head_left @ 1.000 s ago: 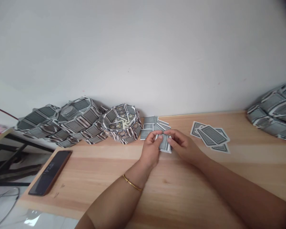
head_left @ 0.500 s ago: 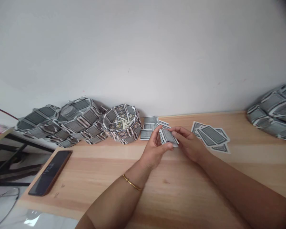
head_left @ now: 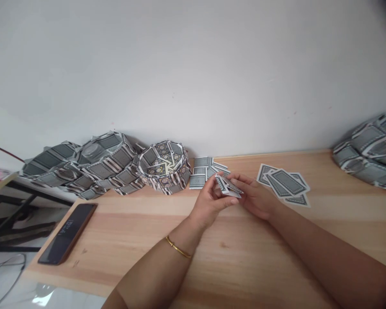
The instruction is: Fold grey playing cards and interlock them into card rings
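Note:
Both hands meet above the wooden table near its far edge, pinching a grey-backed playing card that is partly folded. My left hand, with a gold bangle on its wrist, grips the card's left side. My right hand holds the right side from beneath and above. Just behind the hands lies a small heap of folded cards. To the right lies a fan of flat cards, face down.
A round bowl woven from folded cards stands by the wall. More woven card pieces are piled to its left, another at far right. A dark phone lies near the left edge. A white wall backs the table.
The card was held flat and upright between both hands; it has since tilted and its sides have come together into a fold. The hands shifted slightly right and away.

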The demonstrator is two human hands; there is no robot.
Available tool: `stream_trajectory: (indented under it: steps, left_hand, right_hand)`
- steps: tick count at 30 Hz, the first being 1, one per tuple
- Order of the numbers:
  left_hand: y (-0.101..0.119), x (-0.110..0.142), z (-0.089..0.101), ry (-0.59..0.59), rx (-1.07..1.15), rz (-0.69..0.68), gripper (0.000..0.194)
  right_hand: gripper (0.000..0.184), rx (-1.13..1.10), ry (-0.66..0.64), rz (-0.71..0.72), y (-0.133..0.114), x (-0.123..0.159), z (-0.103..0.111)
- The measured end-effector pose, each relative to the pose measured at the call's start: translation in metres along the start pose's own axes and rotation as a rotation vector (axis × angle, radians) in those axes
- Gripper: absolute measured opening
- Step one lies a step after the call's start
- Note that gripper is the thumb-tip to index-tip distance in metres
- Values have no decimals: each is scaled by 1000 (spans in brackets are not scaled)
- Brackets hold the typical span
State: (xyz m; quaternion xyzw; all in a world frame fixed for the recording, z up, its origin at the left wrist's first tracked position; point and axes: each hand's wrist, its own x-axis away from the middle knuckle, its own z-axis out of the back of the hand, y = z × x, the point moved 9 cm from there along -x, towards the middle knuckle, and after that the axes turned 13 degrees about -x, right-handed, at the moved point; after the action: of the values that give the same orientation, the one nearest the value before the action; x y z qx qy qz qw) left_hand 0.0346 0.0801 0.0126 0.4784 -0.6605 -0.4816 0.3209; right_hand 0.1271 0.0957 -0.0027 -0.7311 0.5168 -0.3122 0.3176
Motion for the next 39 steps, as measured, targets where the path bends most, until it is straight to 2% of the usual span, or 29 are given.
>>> stream_trajectory:
  steps: [10,20,24,33,39]
  left_hand:
    - [-2,-3,8,56,-19,-7,52]
    - [-5,-3,9,64,115,26,29]
    - [-7,-3,13,102,134,49,28]
    - [-9,-2,10,73,131,117,31]
    - [-9,-2,10,69,123,125,31]
  right_hand:
    - [20,28,-38,9,-1,2,-9]
    - [32,331,-109,64,-6,9,-20]
    - [32,423,-101,92,-6,10,-20]
    - [31,515,-95,293,-23,12,-24]
    - [31,506,-147,300,-25,14,-27]
